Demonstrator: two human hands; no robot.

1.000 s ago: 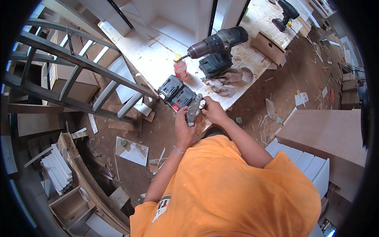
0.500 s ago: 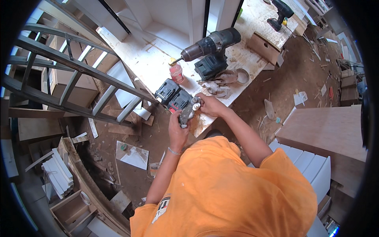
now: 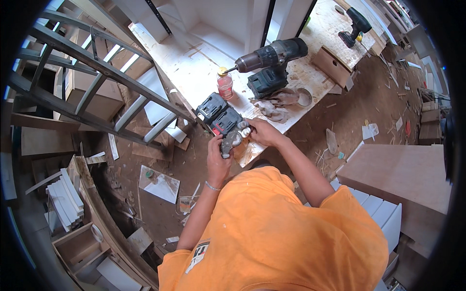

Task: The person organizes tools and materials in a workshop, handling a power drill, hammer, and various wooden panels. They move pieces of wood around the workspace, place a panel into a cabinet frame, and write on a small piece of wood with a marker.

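At the near corner of the white workbench (image 3: 194, 63), both my hands are closed on a small grey metal fitting (image 3: 226, 144) with round, pale parts. My left hand (image 3: 218, 156) grips its near left side, the thumb and fingertips around it. From the right, my right hand (image 3: 263, 132) pinches the end by the white round pieces (image 3: 244, 128). The fitting's exact kind is unclear. Just beyond it sit two black battery packs (image 3: 212, 107), one with a red patch. A large drill (image 3: 272, 63) rests farther back, its bit crossing the top of a red bottle (image 3: 224, 86).
A crumpled rag (image 3: 274, 109) lies by a round lid (image 3: 304, 97) on the bench. Another drill (image 3: 357, 26) is at the far right. A metal ladder (image 3: 97, 72) leans on the left. Offcuts and boards (image 3: 159, 183) litter the floor; a wooden panel (image 3: 395, 169) stands right.
My view has shifted slightly, so the bench and tools appear a little farther right. Both hands keep hold of the fitting, with only slight finger movement.
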